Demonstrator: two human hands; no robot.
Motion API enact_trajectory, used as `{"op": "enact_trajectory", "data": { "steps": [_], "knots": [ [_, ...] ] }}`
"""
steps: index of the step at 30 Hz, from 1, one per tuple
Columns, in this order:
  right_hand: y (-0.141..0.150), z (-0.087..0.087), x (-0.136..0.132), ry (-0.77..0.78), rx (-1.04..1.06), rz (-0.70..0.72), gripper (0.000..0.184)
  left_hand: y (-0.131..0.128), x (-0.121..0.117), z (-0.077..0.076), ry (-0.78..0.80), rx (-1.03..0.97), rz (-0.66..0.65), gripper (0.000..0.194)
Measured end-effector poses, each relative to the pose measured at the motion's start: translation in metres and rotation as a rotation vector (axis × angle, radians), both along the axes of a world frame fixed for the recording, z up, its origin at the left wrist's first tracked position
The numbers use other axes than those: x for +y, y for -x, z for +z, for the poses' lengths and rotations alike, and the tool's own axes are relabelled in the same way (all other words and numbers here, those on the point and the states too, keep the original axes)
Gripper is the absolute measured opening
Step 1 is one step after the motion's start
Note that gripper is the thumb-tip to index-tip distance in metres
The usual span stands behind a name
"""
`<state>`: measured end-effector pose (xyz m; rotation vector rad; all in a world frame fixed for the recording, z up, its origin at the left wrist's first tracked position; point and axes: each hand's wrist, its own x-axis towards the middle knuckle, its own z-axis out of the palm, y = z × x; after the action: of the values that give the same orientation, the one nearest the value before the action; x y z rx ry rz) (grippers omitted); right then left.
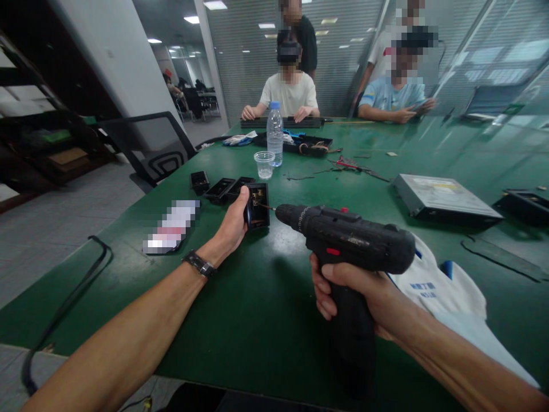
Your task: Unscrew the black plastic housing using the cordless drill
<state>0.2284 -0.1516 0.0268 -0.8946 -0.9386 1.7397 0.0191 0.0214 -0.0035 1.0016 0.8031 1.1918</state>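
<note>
My right hand [349, 286] is wrapped round the grip of a black cordless drill [355, 237], which points left. Its thin bit reaches into the open face of a small black box [259, 207] with brass-coloured parts inside. Whether the bit touches those parts I cannot tell. The box is tipped up toward the drill, gripped by my left hand [231, 229], thumb on its top edge and the other fingers hidden behind it. Just beyond stand more small black open boxes [219, 190]. Under my right forearm lies a white work glove [450, 286] with blue trim.
A phone [174, 226] lies left of my left hand. Ahead stand a clear plastic cup [264, 166] and a water bottle [275, 137]. To the right sits a flat metal-cased unit [446, 197]. Loose wires [351, 166] lie mid-table. Several people are across the green table [240, 320].
</note>
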Motion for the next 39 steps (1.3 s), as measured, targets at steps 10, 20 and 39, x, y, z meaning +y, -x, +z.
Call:
{"op": "enact_trajectory", "data": {
  "steps": [10,20,39],
  "knots": [
    [-0.0002,0.0009,0.0003,-0.013,-0.036,0.003,0.019,0.0004,-0.0009,0.0018,0.000,0.017,0.001,0.056],
    [-0.0001,-0.0008,-0.0002,-0.015,-0.023,0.004,0.018,-0.0001,-0.0033,0.0033,-0.012,0.031,0.001,0.056],
    [-0.0033,-0.0024,0.0001,-0.016,-0.013,0.022,0.018,0.0036,0.0040,-0.0061,-0.019,-0.003,-0.033,0.059]
  ]
}}
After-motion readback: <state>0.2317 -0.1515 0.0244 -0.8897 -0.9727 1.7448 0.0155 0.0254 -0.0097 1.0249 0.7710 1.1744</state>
